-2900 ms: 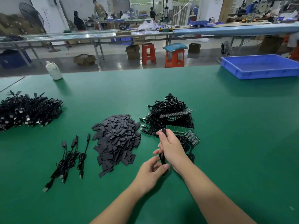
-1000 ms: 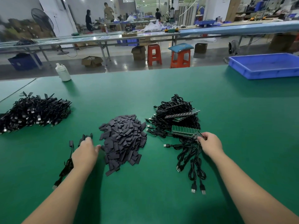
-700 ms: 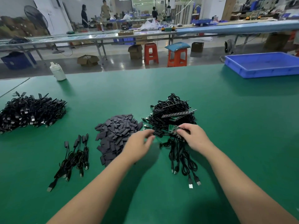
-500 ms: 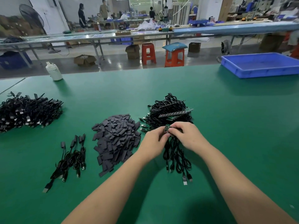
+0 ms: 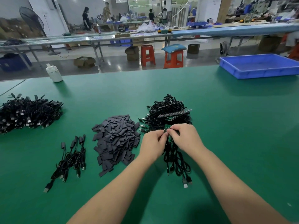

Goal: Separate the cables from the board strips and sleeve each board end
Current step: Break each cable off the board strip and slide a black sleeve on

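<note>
Both hands meet over the desk: my left hand and right hand each pinch the green board strip at its near end, thumbs close together, so I judge I can snap one small board off. Its cables hang down from the strip and trail on the desk toward me, which keeps them clear of the heap of unsorted strips and cables just behind. Black sleeves lie piled just left of my left hand, near for the next step. Finished cables rest further left.
</note>
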`<move>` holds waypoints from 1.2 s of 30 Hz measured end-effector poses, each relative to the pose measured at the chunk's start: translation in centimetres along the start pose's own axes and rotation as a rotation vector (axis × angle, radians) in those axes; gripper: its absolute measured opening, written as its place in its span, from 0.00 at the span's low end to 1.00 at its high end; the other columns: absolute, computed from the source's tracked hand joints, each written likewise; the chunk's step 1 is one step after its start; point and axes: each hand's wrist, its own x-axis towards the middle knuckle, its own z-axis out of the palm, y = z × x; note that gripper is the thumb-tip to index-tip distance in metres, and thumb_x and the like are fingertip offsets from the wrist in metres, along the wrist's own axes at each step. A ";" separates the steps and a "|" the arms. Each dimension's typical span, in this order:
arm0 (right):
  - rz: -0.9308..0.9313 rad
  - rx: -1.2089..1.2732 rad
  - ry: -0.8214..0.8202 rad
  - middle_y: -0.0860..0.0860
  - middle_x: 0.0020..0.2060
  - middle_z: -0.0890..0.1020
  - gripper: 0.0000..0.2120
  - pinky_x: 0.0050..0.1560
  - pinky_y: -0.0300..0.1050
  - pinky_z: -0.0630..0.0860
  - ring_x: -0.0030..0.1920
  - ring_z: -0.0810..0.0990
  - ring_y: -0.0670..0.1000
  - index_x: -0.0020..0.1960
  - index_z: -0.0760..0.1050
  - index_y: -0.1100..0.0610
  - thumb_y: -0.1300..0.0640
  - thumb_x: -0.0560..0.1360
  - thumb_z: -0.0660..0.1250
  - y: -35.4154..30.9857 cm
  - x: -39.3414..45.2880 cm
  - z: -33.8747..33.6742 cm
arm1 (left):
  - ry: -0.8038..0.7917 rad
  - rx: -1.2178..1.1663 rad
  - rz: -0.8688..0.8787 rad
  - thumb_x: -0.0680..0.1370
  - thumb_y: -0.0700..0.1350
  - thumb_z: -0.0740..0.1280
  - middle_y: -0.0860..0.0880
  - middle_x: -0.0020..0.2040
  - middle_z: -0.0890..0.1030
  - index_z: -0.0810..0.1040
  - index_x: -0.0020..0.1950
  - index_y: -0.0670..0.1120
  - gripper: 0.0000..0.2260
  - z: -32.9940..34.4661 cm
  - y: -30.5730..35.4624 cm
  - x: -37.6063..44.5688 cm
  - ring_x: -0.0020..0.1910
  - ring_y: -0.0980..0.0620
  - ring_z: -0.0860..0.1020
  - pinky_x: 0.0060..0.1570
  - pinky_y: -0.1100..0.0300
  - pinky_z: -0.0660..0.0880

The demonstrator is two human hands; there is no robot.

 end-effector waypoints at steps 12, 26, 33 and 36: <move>-0.010 -0.284 0.093 0.48 0.47 0.74 0.11 0.56 0.49 0.70 0.53 0.70 0.52 0.56 0.82 0.47 0.45 0.80 0.64 5.2 1.9 -1.1 | 0.149 -0.053 -0.012 0.80 0.50 0.65 0.53 0.39 0.72 0.84 0.47 0.54 0.08 -5.2 -1.7 0.8 0.42 0.62 0.72 0.41 0.64 0.66; 0.181 0.268 -0.180 0.47 0.56 0.83 0.18 0.61 0.45 0.74 0.58 0.80 0.48 0.64 0.76 0.51 0.47 0.85 0.52 2.9 0.7 2.1 | -0.207 -0.399 -0.099 0.81 0.41 0.66 0.46 0.40 0.84 0.82 0.50 0.47 0.06 -3.4 -0.8 -1.0 0.30 0.47 0.82 0.31 0.56 0.79; 0.161 0.744 -0.466 0.50 0.38 0.85 0.10 0.33 0.40 0.75 0.29 0.77 0.47 0.49 0.79 0.59 0.54 0.83 0.62 -0.4 -2.7 4.2 | -0.224 -0.378 -0.183 0.80 0.41 0.67 0.48 0.31 0.80 0.84 0.49 0.46 0.06 -3.4 -3.1 -0.6 0.24 0.53 0.70 0.26 0.64 0.67; 0.196 0.698 -0.456 0.52 0.41 0.86 0.08 0.30 0.42 0.74 0.27 0.74 0.48 0.51 0.80 0.59 0.55 0.82 0.64 -0.5 -3.0 5.2 | -0.293 -0.370 -0.195 0.80 0.42 0.67 0.52 0.28 0.76 0.84 0.50 0.46 0.06 -3.9 -4.4 -0.9 0.22 0.56 0.64 0.24 0.66 0.62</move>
